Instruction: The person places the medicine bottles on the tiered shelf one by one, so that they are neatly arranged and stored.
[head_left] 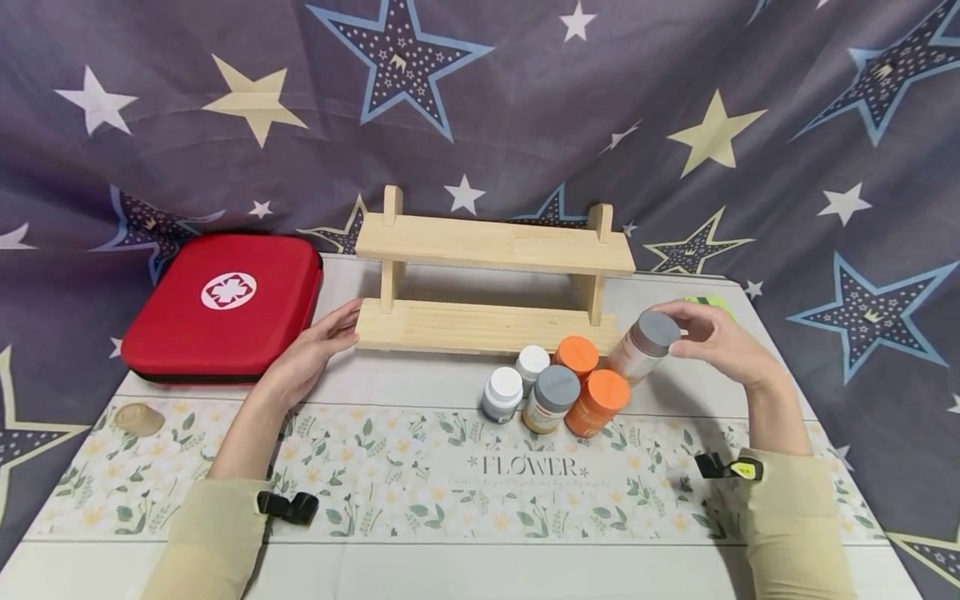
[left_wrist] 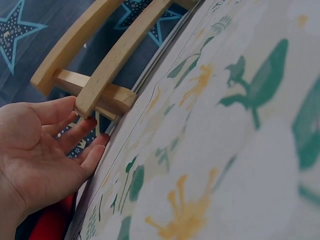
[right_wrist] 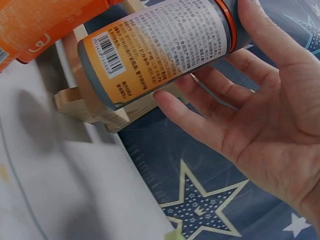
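Note:
My right hand point(head_left: 723, 343) holds a pill bottle with a grey lid point(head_left: 651, 335) by its lid end, tilted, at the right end of the two-tier wooden shelf point(head_left: 487, 243). In the right wrist view the bottle's orange and white label point(right_wrist: 160, 47) with a barcode shows. At the shelf's left end my left hand point(head_left: 309, 354) grips the corner of the lower board point(left_wrist: 95, 90) between thumb and fingers. Before the shelf stand two orange bottles point(head_left: 597, 403), two small white-capped bottles point(head_left: 502, 395) and another grey-lidded bottle point(head_left: 551, 399), all upright and close together.
To the left lies a red first-aid case point(head_left: 225, 325) with a white emblem. A small tan cylinder point(head_left: 139, 419) lies on the floral mat point(head_left: 420, 492) across the table. Some green item point(head_left: 716, 305) sits behind my right hand. A star-patterned curtain point(head_left: 525, 100) hangs behind.

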